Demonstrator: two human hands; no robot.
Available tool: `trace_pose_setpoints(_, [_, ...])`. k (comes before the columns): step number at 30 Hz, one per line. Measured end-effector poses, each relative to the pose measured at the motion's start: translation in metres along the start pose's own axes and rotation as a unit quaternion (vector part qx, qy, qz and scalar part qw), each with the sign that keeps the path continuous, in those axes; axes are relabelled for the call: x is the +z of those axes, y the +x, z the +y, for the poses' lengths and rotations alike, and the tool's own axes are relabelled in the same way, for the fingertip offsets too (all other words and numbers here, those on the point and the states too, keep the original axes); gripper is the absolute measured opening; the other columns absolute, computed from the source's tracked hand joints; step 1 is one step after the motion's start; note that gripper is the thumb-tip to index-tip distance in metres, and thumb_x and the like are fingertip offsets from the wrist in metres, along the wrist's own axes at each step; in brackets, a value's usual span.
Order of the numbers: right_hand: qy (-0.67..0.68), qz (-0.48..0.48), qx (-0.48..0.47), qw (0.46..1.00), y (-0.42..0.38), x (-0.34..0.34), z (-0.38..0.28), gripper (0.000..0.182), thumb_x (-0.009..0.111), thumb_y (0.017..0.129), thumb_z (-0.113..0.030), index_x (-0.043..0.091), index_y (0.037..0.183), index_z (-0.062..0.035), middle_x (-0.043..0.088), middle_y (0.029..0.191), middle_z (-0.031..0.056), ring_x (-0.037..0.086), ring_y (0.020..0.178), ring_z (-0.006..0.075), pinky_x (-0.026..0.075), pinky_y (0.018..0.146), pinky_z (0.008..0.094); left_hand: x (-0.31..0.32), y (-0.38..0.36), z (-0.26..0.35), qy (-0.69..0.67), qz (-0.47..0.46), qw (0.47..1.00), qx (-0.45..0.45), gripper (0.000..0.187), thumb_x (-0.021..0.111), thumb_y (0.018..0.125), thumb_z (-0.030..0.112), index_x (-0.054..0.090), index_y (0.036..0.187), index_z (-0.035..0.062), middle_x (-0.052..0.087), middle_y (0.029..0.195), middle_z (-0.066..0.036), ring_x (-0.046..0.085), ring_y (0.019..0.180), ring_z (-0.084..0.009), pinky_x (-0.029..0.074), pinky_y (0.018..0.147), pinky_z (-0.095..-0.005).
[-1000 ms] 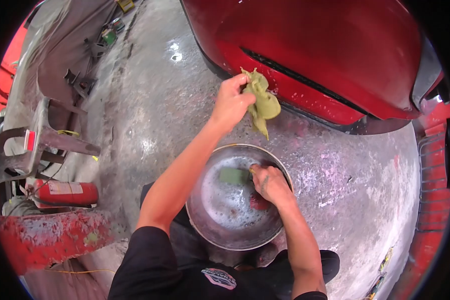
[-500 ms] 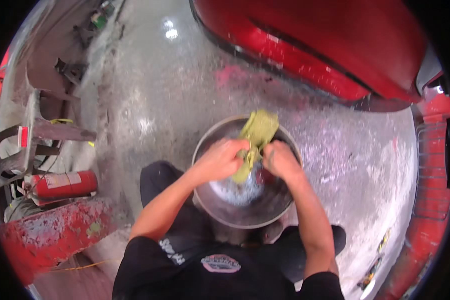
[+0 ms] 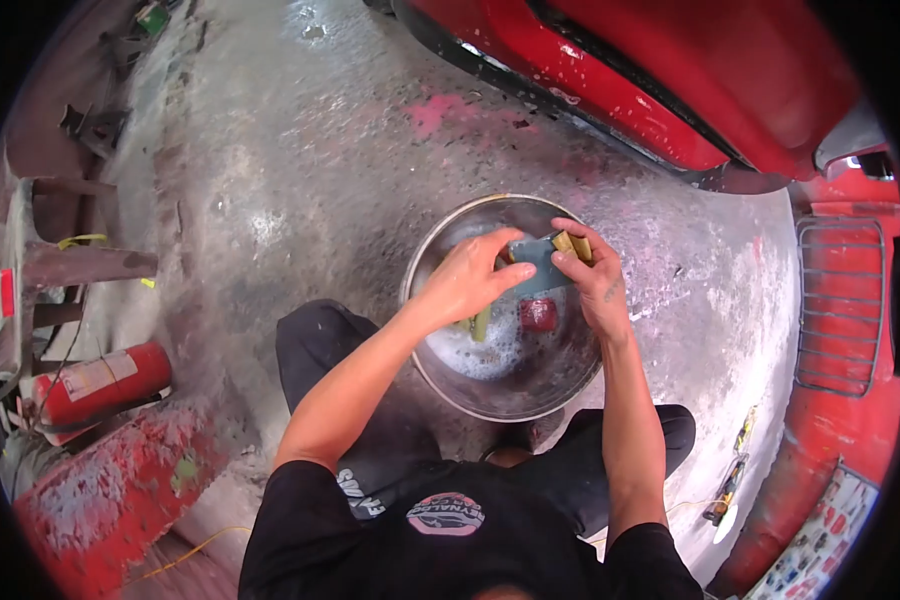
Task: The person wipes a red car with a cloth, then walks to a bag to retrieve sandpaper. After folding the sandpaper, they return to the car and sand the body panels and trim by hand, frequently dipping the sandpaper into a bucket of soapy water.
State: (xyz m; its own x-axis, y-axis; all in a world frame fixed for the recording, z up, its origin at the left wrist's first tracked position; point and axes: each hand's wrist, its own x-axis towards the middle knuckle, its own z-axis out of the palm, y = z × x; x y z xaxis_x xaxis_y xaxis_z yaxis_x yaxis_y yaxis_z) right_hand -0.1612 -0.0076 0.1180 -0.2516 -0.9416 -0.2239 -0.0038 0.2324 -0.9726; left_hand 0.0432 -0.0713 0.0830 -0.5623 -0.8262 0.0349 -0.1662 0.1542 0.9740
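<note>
Grey-blue and thin, the sheet [image 3: 543, 277] is above the one-o'clock side of the metal basin [image 3: 572, 368]; a wet, slick surface could make it slip, and a loose pinch could drop it or the tan block [image 3: 568, 245] into the suds [image 3: 492, 360] by the red block [image 3: 539, 315] toward three o'clock; the right hand [image 3: 602, 280] closes on the tan block; the left hand [image 3: 470, 275] curves narrowly at the sheet's nine-o'clock end, though I cannot tell whether it grips.
</note>
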Motion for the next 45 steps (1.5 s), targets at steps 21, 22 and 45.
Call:
trace_pose_setpoints(21, [-0.066,0.197,-0.094,0.974,0.177,0.065,-0.127,0.036,0.065,0.103,-0.027,0.067,0.081,0.0008,0.065,0.064,0.0074,0.061,0.050,0.0169,0.048,0.045,0.0321,-0.025,0.053,0.014,-0.188,0.131,0.973,0.014,0.015,0.073,0.093,0.009,0.066,0.103,0.0004,0.060,0.073,-0.003,0.051,0.068,-0.0097,0.042,0.062,-0.0306])
trace_pose_setpoints(22, [-0.083,0.236,-0.063,0.966,0.187,0.071,-0.133,0.038,0.067,0.101,-0.030,0.066,0.078,0.0008,0.064,0.063,0.0077,0.061,0.049,0.0172,0.048,0.045,0.0323,-0.026,0.052,0.013,-0.187,0.132,0.973,0.014,0.015,0.073,0.093,0.009,0.066,0.103,0.0004,0.060,0.073,-0.003,0.051,0.068,-0.0097,0.042,0.062,-0.0306])
trace_pose_setpoints(45, [-0.140,0.242,-0.027,0.960,0.212,0.069,-0.127,0.048,0.062,0.098,-0.037,0.065,0.066,-0.0015,0.056,0.051,0.0063,0.051,0.040,0.0177,0.039,0.042,0.0324,-0.023,0.050,0.008,-0.087,0.141,0.982,0.087,0.012,0.070,0.090,0.007,0.064,0.099,0.0010,0.065,0.074,-0.019,0.065,0.064,-0.0325,0.048,0.060,-0.0420])
